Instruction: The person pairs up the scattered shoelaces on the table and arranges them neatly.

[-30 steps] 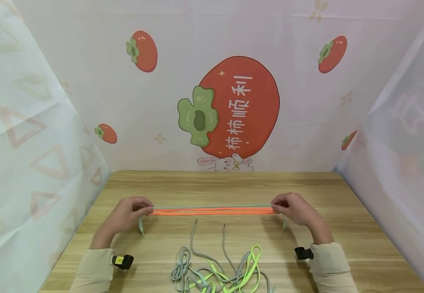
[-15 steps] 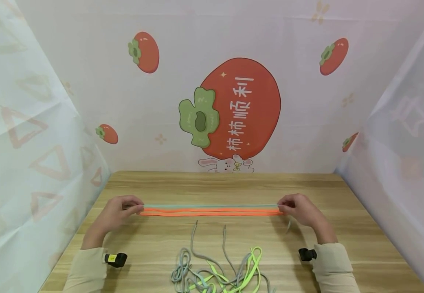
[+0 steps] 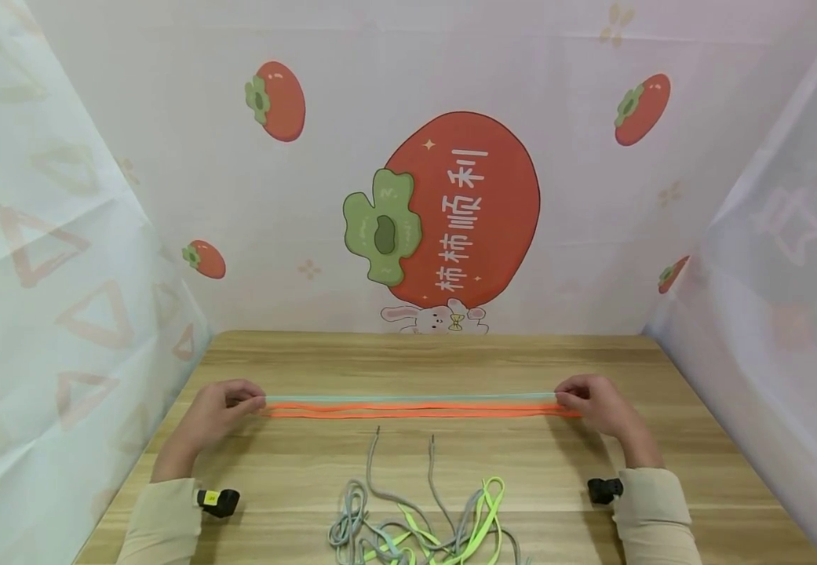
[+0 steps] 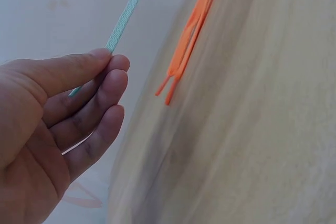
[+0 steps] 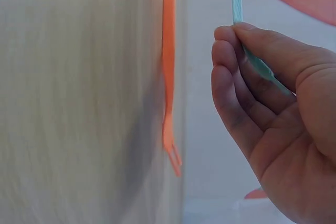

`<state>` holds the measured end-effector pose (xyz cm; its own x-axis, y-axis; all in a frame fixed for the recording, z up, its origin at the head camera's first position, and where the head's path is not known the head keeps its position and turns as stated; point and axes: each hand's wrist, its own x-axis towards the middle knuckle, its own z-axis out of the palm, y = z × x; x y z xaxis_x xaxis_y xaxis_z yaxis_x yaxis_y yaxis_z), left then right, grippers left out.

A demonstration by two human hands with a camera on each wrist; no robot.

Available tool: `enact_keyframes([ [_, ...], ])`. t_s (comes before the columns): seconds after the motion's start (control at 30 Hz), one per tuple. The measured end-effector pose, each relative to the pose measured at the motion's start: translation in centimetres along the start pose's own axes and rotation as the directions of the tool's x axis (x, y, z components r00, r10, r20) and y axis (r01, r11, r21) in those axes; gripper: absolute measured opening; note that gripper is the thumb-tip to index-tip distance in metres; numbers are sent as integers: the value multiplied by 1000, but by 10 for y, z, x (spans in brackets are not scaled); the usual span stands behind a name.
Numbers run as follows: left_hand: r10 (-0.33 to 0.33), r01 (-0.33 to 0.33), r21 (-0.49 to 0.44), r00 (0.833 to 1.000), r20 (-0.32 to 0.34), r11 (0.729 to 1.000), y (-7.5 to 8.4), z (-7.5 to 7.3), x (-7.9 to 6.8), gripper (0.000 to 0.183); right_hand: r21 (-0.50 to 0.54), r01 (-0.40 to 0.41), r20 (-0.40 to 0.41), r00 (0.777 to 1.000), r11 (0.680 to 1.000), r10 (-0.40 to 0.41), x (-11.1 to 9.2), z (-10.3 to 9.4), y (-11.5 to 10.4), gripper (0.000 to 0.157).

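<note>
Pinched in left hand [image 3: 220,410] and right hand [image 3: 600,406]: mint lace [image 4: 125,19], stretched straight over table [image 3: 408,357], beyond orange laces [image 5: 168,51]. Only in wrist views: paired orange tips [image 4: 168,98], mint ends [image 5: 281,85]. Only in head view: grey laces [image 3: 383,492], green lace [image 3: 480,529].

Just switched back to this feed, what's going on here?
A person is holding a mint-green lace stretched straight, pinched in the left hand and the right hand. It runs alongside, on the far side of, orange laces that lie lengthwise on the table; it looks raised and hasn't been let go. Nearer the person, grey laces and yellow-green laces sit in a loose tangle.
</note>
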<state>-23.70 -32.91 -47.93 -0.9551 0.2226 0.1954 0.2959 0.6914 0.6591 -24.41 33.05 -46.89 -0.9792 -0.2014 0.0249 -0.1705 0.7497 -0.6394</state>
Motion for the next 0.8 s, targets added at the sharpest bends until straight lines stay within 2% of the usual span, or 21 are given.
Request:
enact_keyframes([
  [0.27,-34,36,81,999,-32,996,-16,4,0,15,2,-49,-40,998,999,49,1,-3,15,26],
  [0.43,-32,39,119,997,-67,992,-23,8,4,16,5,-59,-97,994,998,59,1,-4,19,20],
  [0.6,-28,42,137,994,-105,990,-21,15,12,14,-1,-77,-133,988,997,76,1,-4,21,18],
  [0.8,-20,39,156,992,-124,987,-14,22,19,7,-37,-164,-169,973,986,155,0,-5,20,18],
])
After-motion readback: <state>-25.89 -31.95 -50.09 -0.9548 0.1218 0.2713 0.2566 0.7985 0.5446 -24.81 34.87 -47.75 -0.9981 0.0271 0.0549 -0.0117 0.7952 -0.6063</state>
